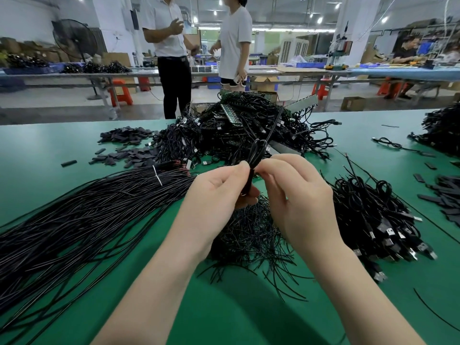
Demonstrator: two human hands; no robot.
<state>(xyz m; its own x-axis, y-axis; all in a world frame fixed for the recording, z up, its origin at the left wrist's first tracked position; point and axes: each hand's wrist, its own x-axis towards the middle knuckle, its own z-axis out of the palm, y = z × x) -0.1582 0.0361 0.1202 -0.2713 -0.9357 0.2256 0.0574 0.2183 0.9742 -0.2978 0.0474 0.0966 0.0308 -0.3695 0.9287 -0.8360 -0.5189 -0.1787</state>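
Head camera shows both hands raised above the green table (49,150), holding one black cable (256,151) between them; the cable is thin and glossy, folded into a small loop that stands upright over the fingers, with one end going up and away toward the big pile of cables (249,125). The left hand (219,190) pinches the lower part of the loop; the right hand (296,192) pinches it near the top with thumb and fingertips.
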